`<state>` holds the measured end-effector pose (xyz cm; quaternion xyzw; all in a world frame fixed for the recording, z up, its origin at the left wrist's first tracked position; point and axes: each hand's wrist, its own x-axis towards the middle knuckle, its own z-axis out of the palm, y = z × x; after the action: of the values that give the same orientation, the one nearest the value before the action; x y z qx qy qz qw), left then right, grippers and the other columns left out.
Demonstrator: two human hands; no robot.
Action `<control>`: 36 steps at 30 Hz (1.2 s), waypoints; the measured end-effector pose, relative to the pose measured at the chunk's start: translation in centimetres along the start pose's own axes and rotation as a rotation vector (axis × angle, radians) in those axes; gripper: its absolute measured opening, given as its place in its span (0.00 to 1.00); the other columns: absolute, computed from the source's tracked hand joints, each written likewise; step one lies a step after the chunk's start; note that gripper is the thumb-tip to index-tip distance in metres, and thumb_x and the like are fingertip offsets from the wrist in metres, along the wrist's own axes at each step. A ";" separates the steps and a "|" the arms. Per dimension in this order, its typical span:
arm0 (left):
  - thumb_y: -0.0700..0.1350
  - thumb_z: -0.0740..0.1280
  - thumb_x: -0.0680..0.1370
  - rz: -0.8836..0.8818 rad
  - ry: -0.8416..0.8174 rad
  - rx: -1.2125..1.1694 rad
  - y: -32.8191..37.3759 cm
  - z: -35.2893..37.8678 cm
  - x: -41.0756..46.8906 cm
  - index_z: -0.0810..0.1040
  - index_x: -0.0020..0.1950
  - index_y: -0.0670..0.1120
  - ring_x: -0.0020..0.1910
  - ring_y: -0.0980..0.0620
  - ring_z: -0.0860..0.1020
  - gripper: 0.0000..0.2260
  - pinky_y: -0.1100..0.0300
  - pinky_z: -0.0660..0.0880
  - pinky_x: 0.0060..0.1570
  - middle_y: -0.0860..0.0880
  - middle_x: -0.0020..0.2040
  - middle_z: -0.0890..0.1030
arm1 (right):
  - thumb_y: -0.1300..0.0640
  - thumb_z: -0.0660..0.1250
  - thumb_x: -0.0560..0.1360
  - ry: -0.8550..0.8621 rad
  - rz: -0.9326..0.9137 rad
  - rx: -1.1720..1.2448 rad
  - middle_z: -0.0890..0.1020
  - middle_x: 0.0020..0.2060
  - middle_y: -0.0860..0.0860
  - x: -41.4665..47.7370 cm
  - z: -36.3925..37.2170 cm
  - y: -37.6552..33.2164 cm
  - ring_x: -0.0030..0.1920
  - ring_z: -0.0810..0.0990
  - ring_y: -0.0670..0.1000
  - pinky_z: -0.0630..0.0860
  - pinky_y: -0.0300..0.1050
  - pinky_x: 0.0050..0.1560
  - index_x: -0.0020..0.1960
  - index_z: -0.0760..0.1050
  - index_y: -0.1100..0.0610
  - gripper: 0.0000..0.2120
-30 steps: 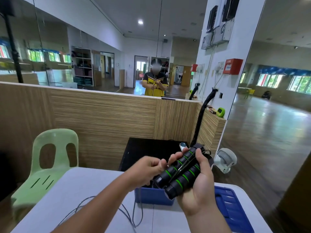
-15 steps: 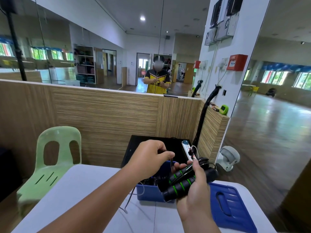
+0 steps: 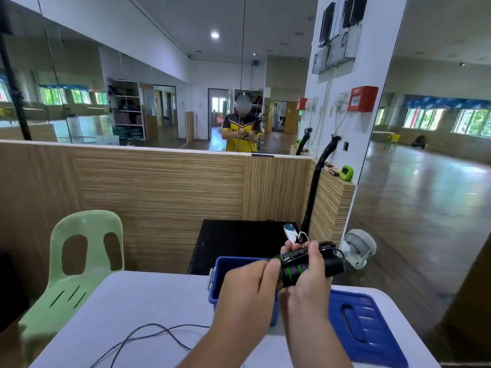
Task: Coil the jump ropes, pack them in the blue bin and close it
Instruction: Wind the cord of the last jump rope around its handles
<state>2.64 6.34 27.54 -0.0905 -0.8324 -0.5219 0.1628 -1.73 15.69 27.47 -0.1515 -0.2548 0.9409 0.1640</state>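
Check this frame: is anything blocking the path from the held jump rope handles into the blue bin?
Nothing visible does. The right hand grips the jump rope handles just above the blue bin, which stands open; its lid lies on the table to the right. The left hand covers part of the opening.

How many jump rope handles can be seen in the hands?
2: both black handles with green rings lie side by side in the right hand, above the blue bin. More may be hidden.

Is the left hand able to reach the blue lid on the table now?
Probably not directly: the right hand, holding the jump rope handles, lies between the left hand and the blue lid.
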 end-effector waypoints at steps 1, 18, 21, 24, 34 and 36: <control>0.52 0.62 0.84 -0.020 0.019 -0.005 -0.4 0.4 -0.3 0.76 0.32 0.51 0.31 0.59 0.75 0.20 0.62 0.68 0.33 0.56 0.31 0.79 | 0.52 0.67 0.81 0.008 -0.016 0.015 0.84 0.36 0.51 0.1 0.2 0.0 0.49 0.83 0.54 0.80 0.49 0.51 0.44 0.77 0.58 0.11; 0.42 0.80 0.72 -0.395 0.186 -0.498 -1.5 2.0 -1.0 0.74 0.57 0.52 0.28 0.52 0.82 0.20 0.53 0.81 0.26 0.49 0.42 0.83 | 0.48 0.65 0.79 -0.240 -0.032 0.135 0.82 0.45 0.54 -0.7 0.8 -1.3 0.57 0.83 0.56 0.75 0.53 0.67 0.48 0.77 0.57 0.11; 0.42 0.81 0.70 -0.163 0.152 -0.454 -1.9 1.4 -0.4 0.67 0.70 0.68 0.42 0.57 0.84 0.38 0.59 0.83 0.38 0.57 0.61 0.77 | 0.48 0.66 0.78 -0.265 -0.043 0.168 0.81 0.44 0.53 -0.2 0.8 -1.5 0.55 0.84 0.56 0.74 0.55 0.69 0.49 0.77 0.57 0.12; 0.41 0.79 0.73 0.125 0.061 -0.266 -2.7 0.7 0.4 0.62 0.75 0.74 0.62 0.59 0.78 0.43 0.61 0.79 0.57 0.64 0.72 0.65 | 0.47 0.65 0.79 -0.297 -0.020 0.183 0.81 0.44 0.53 0.0 0.7 -1.6 0.52 0.84 0.55 0.73 0.56 0.70 0.50 0.76 0.56 0.12; 0.51 0.66 0.77 0.295 -0.028 -0.217 -3.3 0.3 1.7 0.85 0.57 0.65 0.69 0.58 0.72 0.14 0.55 0.80 0.59 0.62 0.73 0.67 | 0.46 0.66 0.79 -0.278 0.050 0.178 0.81 0.47 0.54 0.0 0.8 -1.2 0.52 0.84 0.54 0.79 0.51 0.59 0.50 0.76 0.56 0.12; 0.59 0.66 0.76 0.216 0.035 -0.276 -2.8 0.6 1.8 0.87 0.51 0.63 0.66 0.58 0.75 0.11 0.55 0.79 0.58 0.64 0.66 0.71 | 0.46 0.66 0.78 -0.273 0.063 0.177 0.81 0.46 0.52 0.1 0.6 -0.7 0.52 0.85 0.52 0.81 0.49 0.54 0.50 0.76 0.55 0.12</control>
<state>-0.07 5.61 25.57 -0.1918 -0.7355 -0.6120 0.2184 -1.92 16.01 28.32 -0.0153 -0.1858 0.9762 0.1110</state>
